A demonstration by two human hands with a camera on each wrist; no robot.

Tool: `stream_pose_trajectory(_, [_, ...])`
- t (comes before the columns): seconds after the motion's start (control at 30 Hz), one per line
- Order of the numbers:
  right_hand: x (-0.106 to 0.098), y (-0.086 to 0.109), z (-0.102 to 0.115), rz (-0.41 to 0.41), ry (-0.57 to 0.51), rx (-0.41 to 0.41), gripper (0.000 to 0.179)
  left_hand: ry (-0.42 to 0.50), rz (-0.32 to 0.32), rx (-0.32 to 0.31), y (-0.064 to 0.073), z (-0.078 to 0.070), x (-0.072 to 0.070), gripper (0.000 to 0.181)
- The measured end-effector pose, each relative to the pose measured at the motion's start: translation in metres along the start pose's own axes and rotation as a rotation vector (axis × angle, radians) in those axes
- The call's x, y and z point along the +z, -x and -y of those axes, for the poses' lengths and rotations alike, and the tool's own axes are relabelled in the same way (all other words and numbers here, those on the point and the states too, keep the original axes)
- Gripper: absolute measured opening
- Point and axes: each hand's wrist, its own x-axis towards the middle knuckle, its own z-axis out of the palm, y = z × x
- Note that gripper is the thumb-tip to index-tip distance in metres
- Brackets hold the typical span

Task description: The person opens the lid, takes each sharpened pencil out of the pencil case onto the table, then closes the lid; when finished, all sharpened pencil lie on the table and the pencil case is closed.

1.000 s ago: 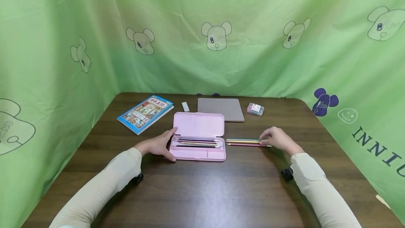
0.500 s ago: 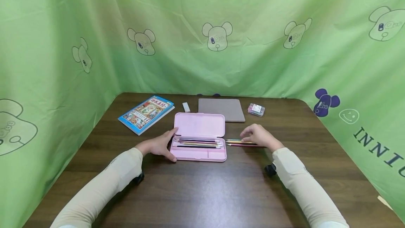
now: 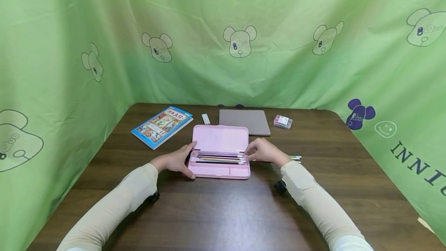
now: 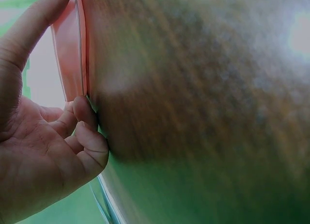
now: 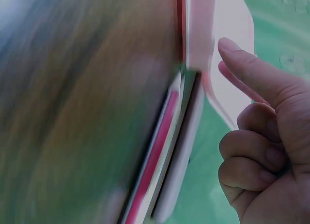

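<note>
An opened pink pencil case [image 3: 210, 170] lies on the table with its lid [image 3: 220, 138] folded back. Several pencils [image 3: 219, 160] lie side by side in its long compartment. My left hand [image 3: 174, 161] grips the case's left end, thumb at the front corner and fingers at the back. Over the right end hovers my right hand [image 3: 266, 152], thumb and index finger stretched toward the rim. Its other fingers curl inward in the right wrist view, and nothing shows between them. More pencils [image 3: 295, 158] lie beside the case, partly hidden under that hand; one is pink-red [image 5: 155, 156].
Behind the case lie a grey flat pad or notebook [image 3: 244, 122], a white eraser [image 3: 206, 119] and a small clear box [image 3: 283, 122] with pink contents. A blue illustrated book [image 3: 162, 127] is at the back left. Green cloth [image 3: 195, 73] hangs round the table [image 3: 216, 212].
My right hand has moved left, from the far end of the loose pencils along them to the case's right end. My left hand has stayed on the case.
</note>
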Motion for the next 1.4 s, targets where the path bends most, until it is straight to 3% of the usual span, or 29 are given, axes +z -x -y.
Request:
stream_pose_trajectory(0.27, [0.013,-0.009,0.008,0.038,0.045,-0.031,0.015,-0.001,-0.001,0.007,0.0,-0.002,0.0,0.119])
stream_pose_trajectory(0.67, [0.017,-0.017,0.011,0.055,0.188,-0.05,0.011,-0.008,-0.008,0.007,0.002,0.0,0.0,0.119])
stream_pose_trajectory(1.1, [0.016,-0.019,0.013,0.067,0.2,-0.067,0.01,-0.002,-0.007,-0.005,0.0,0.0,-0.001,0.119])
stream_pose_trajectory(1.4, [0.017,-0.018,0.015,0.098,0.145,-0.067,0.007,0.006,-0.004,-0.013,0.001,-0.001,0.0,0.119])
